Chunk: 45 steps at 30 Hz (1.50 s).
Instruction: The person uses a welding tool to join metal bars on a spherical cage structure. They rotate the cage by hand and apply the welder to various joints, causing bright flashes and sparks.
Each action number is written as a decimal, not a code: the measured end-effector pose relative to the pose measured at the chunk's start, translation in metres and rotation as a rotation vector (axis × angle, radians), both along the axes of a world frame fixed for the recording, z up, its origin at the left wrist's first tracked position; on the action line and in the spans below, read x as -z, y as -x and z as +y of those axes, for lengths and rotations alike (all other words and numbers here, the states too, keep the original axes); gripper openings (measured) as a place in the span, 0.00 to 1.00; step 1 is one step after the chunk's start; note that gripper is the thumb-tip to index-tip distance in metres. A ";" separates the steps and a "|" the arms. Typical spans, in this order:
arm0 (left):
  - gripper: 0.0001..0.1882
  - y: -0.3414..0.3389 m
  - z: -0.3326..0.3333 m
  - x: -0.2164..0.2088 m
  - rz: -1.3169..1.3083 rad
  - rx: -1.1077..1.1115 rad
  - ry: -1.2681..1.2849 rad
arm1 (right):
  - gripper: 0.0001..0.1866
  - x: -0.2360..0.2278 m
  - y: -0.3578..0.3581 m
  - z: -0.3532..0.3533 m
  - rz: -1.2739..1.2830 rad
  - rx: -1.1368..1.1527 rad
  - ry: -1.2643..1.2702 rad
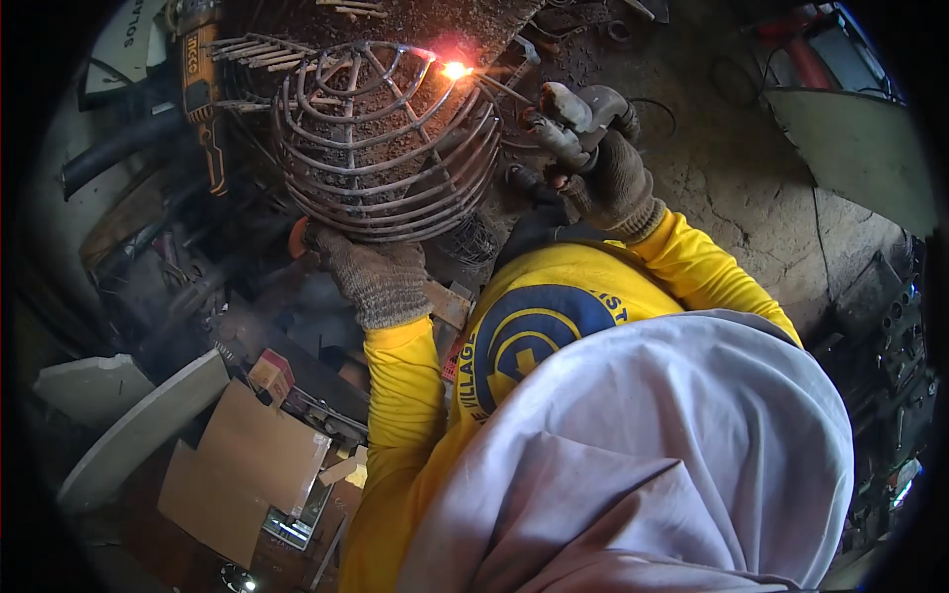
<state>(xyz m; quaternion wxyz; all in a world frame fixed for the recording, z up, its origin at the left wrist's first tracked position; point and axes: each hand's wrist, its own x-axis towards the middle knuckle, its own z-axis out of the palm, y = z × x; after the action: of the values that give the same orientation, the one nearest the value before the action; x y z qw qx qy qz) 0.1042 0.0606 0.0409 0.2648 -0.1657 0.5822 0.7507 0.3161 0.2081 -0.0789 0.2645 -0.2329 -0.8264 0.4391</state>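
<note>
A rounded cage of bent metal rods lies on a rusty, debris-strewn work surface. My right hand, in a brown knit glove, is closed round a welding electrode holder. From its jaws a thin electrode reaches the cage's upper right, where a bright arc glows and the rod beside it is red-hot. My left hand, gloved alike, is against the cage's lower left edge with its fingers curled. An orange piece shows beside those fingertips; what exactly they grip is partly hidden.
A yellow-and-black angle grinder lies left of the cage, near several loose rods. Cardboard and pale curved panels are at lower left. At right, a cable crosses the concrete floor below a greenish panel.
</note>
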 end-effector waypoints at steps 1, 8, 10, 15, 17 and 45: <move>0.29 0.000 0.000 -0.001 -0.003 -0.007 0.002 | 0.32 -0.005 0.002 0.001 -0.004 0.005 -0.029; 0.29 -0.003 0.008 -0.009 -0.009 -0.004 0.000 | 0.31 -0.009 0.007 0.001 -0.039 -0.027 -0.069; 0.29 -0.004 0.008 -0.011 -0.035 -0.020 -0.012 | 0.31 -0.007 0.006 -0.002 -0.039 -0.005 -0.001; 0.29 -0.003 0.003 -0.007 -0.026 -0.009 -0.007 | 0.29 -0.009 0.007 -0.001 -0.033 -0.003 0.003; 0.29 0.001 -0.001 -0.004 -0.054 0.013 -0.072 | 0.28 -0.003 0.009 -0.002 -0.033 -0.008 0.018; 0.28 0.000 -0.002 -0.004 -0.089 0.046 -0.138 | 0.27 -0.010 0.005 0.004 -0.026 0.026 -0.062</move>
<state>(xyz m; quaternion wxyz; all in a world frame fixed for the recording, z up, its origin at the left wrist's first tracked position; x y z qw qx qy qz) 0.1041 0.0590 0.0444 0.3182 -0.1667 0.5204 0.7747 0.3109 0.2121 -0.0688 0.2664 -0.2409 -0.8399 0.4069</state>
